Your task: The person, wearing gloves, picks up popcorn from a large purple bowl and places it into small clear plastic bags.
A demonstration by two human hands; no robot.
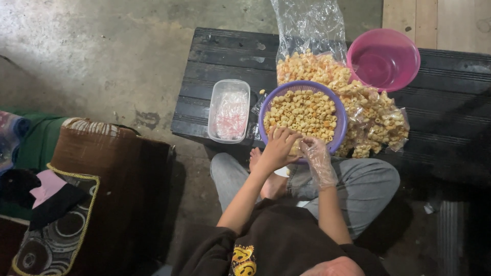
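Seated cross-legged, the person leans toward a dark slatted desk (220, 61). Beyond the fingers lies a big clear bag of ring-shaped snacks (368, 112), with a pink bowl (384, 59) just past it. Under the fingertips sits a purple basket (304, 115) full of the same rings. Left of the fingers is a clear lidded container (228, 110). The bare left hand (279, 148) and plastic-gloved right hand (317, 158) meet at the basket's near rim, fingers narrowly pinched together; what they hold I cannot tell.

On the worktop (215, 56), the snack-filled bowl (303, 115) sits between tub (228, 110) and bag (358, 102); empty basin (383, 59) behind.
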